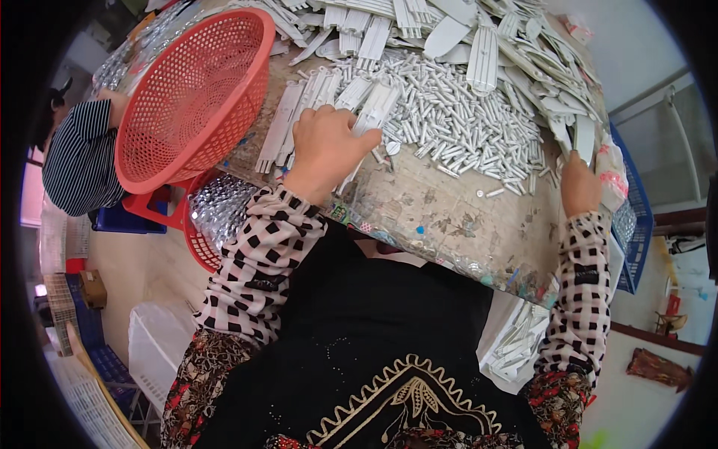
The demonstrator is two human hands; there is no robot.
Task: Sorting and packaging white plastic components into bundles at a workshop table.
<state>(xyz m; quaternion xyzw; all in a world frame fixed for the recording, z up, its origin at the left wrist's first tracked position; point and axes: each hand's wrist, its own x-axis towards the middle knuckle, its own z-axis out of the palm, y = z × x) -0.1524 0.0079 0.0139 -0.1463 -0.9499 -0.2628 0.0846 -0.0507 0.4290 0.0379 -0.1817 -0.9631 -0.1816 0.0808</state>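
My left hand (329, 150) is at the near edge of the pile, thumb and fingers closed around a long white plastic strip (378, 105). More such strips (284, 135) lie side by side to its left. Far to the right, my right hand (580, 187) is closed at the lower end of a flat white plastic piece (584, 138), by the pile's right edge; the fingertips are partly hidden. Between my hands spreads a heap of small silvery-white cylinders (456, 112). Behind it are piled many flat white plastic pieces (516, 45).
A red perforated basket (258, 82) tilts at the left, beside another person's striped sleeve (78, 157). Below it, a red basket (198, 251) holds shiny silver pieces. The worn tabletop (441, 217) ends before my black apron. A blue crate (636, 247) stands at the right.
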